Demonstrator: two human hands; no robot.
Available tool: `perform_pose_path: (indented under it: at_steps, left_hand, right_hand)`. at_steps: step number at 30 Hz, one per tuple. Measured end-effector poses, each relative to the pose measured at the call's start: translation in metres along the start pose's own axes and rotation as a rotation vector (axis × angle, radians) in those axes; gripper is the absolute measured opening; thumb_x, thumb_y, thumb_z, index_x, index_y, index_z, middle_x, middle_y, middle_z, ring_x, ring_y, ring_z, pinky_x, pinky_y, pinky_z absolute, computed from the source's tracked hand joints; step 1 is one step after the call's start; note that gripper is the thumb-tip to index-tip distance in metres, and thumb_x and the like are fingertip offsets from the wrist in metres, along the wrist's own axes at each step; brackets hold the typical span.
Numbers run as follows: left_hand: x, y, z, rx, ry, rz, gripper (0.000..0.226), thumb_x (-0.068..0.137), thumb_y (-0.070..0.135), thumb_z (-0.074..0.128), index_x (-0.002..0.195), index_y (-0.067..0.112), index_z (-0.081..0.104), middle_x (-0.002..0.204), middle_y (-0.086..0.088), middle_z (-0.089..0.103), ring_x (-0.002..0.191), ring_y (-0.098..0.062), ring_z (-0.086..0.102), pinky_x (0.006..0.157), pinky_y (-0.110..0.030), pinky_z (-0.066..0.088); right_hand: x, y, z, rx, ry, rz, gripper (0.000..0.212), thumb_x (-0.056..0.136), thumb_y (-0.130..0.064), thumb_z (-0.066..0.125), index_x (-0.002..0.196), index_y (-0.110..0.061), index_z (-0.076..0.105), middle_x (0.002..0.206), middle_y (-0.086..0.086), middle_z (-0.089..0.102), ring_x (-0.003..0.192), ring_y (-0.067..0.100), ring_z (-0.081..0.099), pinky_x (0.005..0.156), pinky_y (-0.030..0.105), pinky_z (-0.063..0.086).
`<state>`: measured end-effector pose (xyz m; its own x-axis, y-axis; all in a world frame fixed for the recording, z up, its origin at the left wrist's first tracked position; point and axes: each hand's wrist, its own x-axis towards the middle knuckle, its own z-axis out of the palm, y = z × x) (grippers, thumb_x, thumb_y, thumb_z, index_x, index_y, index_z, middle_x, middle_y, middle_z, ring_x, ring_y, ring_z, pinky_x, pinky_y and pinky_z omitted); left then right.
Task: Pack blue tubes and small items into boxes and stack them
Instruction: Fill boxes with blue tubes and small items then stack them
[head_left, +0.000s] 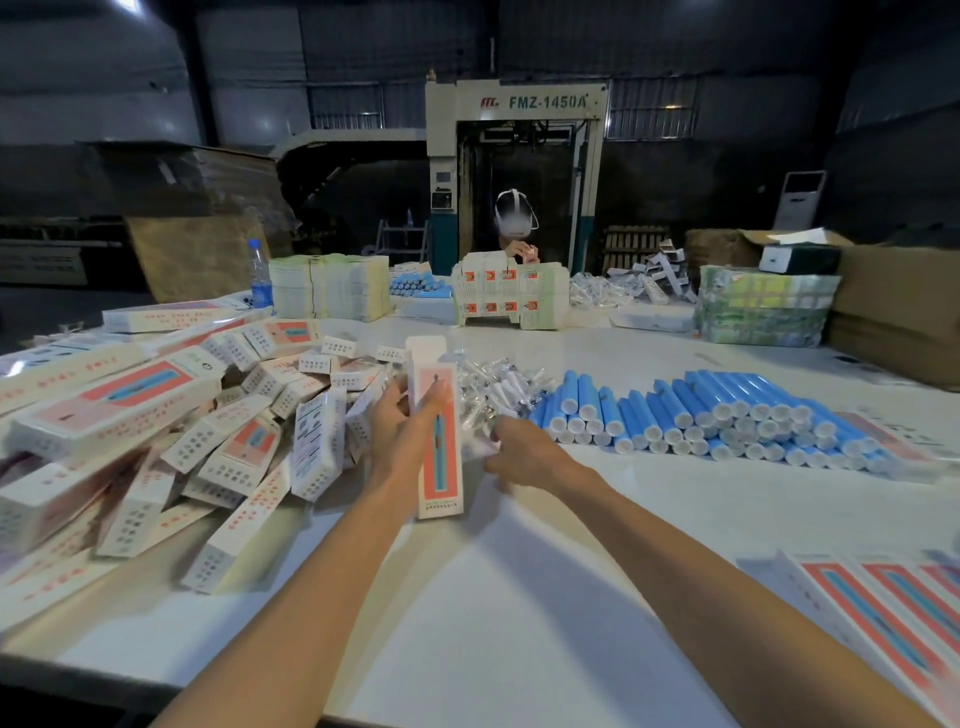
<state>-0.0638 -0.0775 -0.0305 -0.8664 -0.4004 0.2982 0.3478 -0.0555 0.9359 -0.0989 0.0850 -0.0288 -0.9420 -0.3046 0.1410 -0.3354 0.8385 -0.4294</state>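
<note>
left hand (396, 422) grips box (442, 467) | right hand (522, 453) at clear packets (504, 387)

Hands: two, left hand (400, 423) and right hand (524, 452).
Open box (437, 436), upright in the left hand: one.
Closed boxes (156, 431), heaped at the left of the table (519, 571): several dozen, too tumbled for an exact count.
Blue tubes (701, 415), near stack: several dozen, in about three layers.
Far pile (418, 286) of the same tubes: one, count unclear.
Small clear packets (498, 387): one heap, number cannot be told.
Flat box blanks (883, 608), lower right: at least three.
Water bottle (260, 275): one.
Person opposite (514, 223): one.
</note>
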Motion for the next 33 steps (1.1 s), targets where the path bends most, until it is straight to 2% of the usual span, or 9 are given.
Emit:
perform_pose_path:
  at_steps: [3,5,9,12,18,22,25,30,33]
  left_hand:
    - [-0.006,0.0,0.009,-0.047,-0.113,-0.044,0.026,0.094,0.034,0.081,0.116,0.025,0.072,0.094,0.001,0.082,0.084,-0.018,0.079,0.075,-0.033,0.062]
    - [-0.012,0.0,0.013,-0.046,-0.184,-0.023,0.027,0.094,0.033,0.081,0.118,0.025,0.072,0.099,0.002,0.082,0.09,-0.019,0.08,0.074,-0.026,0.061]
    - [-0.028,0.002,0.025,-0.032,-0.295,0.039,0.021,0.093,0.032,0.082,0.112,0.027,0.075,0.102,0.006,0.081,0.091,-0.013,0.079,0.07,-0.016,0.058]
    - [-0.038,0.005,0.034,-0.049,-0.353,0.054,0.028,0.09,0.032,0.085,0.115,0.024,0.076,0.107,0.005,0.081,0.1,-0.011,0.077,0.077,-0.017,0.057]
    - [-0.046,0.009,0.04,-0.065,-0.349,0.047,0.041,0.079,0.042,0.087,0.114,0.024,0.077,0.112,0.006,0.08,0.112,-0.014,0.074,0.087,-0.026,0.057]
    - [-0.048,0.011,0.039,-0.055,-0.345,0.057,0.041,0.079,0.044,0.087,0.113,0.024,0.076,0.11,0.006,0.08,0.11,-0.013,0.074,0.085,-0.022,0.057]
    - [-0.047,0.01,0.039,-0.039,-0.342,0.057,0.036,0.084,0.04,0.088,0.114,0.024,0.076,0.11,0.005,0.08,0.11,-0.014,0.074,0.089,-0.026,0.058]
    - [-0.047,0.01,0.038,-0.029,-0.343,0.082,0.034,0.088,0.038,0.086,0.118,0.024,0.075,0.114,0.006,0.08,0.113,-0.012,0.073,0.09,-0.023,0.056]
    - [-0.048,0.012,0.039,-0.023,-0.34,0.088,0.038,0.088,0.038,0.086,0.121,0.024,0.074,0.114,0.007,0.079,0.114,-0.009,0.072,0.09,-0.022,0.056]
  right_hand:
    - [-0.006,0.014,-0.029,0.293,0.247,0.095,0.015,0.095,-0.016,0.066,0.105,-0.008,0.059,0.097,0.005,0.062,0.086,0.022,0.056,0.065,0.032,0.041]
    - [-0.013,0.017,-0.053,0.524,0.4,0.103,0.007,0.099,-0.015,0.063,0.101,-0.009,0.059,0.093,0.005,0.066,0.087,0.025,0.065,0.068,0.031,0.051]
    - [-0.03,0.008,-0.098,0.857,0.421,-0.056,0.007,0.101,-0.009,0.061,0.097,-0.011,0.066,0.096,0.008,0.073,0.094,0.025,0.073,0.088,0.04,0.062]
    - [-0.037,-0.006,-0.117,0.828,0.437,-0.193,0.006,0.098,-0.011,0.066,0.103,-0.011,0.066,0.101,0.001,0.075,0.09,0.012,0.072,0.079,0.028,0.059]
    - [-0.043,-0.02,-0.119,0.738,0.404,-0.373,0.059,0.095,0.001,0.068,0.141,-0.025,0.041,0.105,0.013,0.074,0.093,0.02,0.074,0.08,0.034,0.063]
    - [-0.042,-0.022,-0.113,0.599,0.402,-0.409,0.046,0.092,0.006,0.067,0.129,-0.018,0.056,0.118,0.009,0.065,0.092,0.015,0.074,0.078,0.035,0.064]
    - [-0.041,-0.021,-0.11,0.553,0.379,-0.374,0.039,0.089,0.004,0.07,0.121,-0.015,0.059,0.11,0.011,0.066,0.088,0.019,0.076,0.079,0.04,0.065]
    - [-0.044,-0.021,-0.108,0.308,0.397,-0.404,0.031,0.088,-0.007,0.073,0.117,-0.014,0.068,0.11,-0.007,0.066,0.099,-0.012,0.057,0.08,0.003,0.042]
    - [-0.048,-0.016,-0.107,0.175,0.365,-0.402,0.018,0.097,-0.015,0.067,0.111,-0.013,0.077,0.123,-0.004,0.062,0.108,-0.007,0.048,0.089,0.011,0.035]
